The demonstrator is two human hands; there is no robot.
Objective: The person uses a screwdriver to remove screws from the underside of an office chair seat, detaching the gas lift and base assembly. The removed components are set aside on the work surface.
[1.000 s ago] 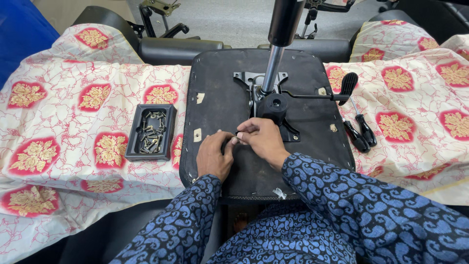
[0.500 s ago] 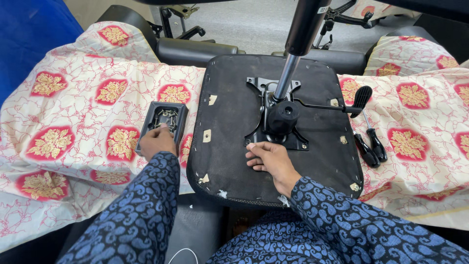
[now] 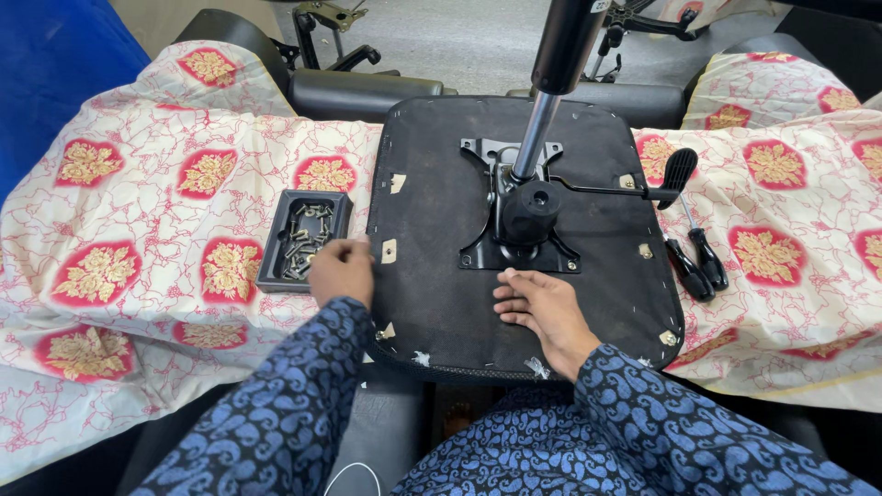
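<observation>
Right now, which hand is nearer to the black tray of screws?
Left. The left hand is just beside the black tray of screws, at its right edge. The right hand rests flat on the upturned seat base, well away from the tray.

Two black-handled screwdrivers (image 3: 698, 262) lie on the floral cloth (image 3: 147, 211) at right, a blue panel (image 3: 46, 64) fills the top-left corner.

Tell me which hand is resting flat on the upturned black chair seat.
The right hand: it lies palm-down on the black chair seat underside, while the left hand is beside the black screw tray.
</observation>
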